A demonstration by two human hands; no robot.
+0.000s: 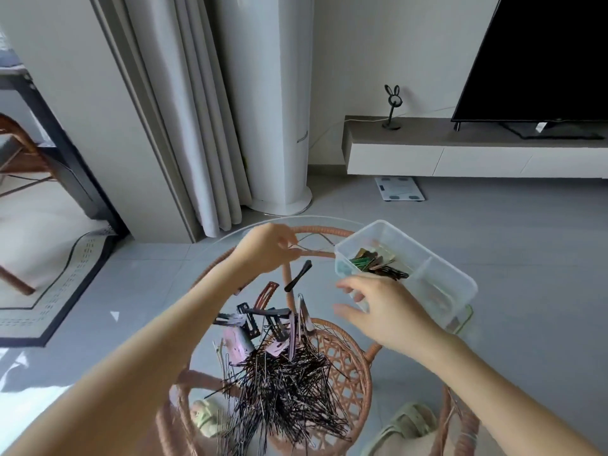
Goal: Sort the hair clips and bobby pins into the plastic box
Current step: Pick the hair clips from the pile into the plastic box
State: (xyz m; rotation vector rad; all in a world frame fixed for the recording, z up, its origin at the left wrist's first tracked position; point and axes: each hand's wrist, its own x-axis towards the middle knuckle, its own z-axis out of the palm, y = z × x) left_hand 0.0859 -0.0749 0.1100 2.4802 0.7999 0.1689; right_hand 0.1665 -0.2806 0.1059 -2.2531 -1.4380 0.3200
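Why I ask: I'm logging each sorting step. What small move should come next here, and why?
Probably move the left hand slightly right and drop its thin pin into the plastic box. The hand pinches the pin just short of the box's rim, with the pin pointing that way. The right hand is open at the box's near wall, seemingly ready to steady it.

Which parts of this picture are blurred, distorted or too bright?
Head view: the wide lens tilts the curtain and television edges; the right hand looks slightly blurred; bright light washes out the floor at lower left; the bobby pin pile is fairly sharp.
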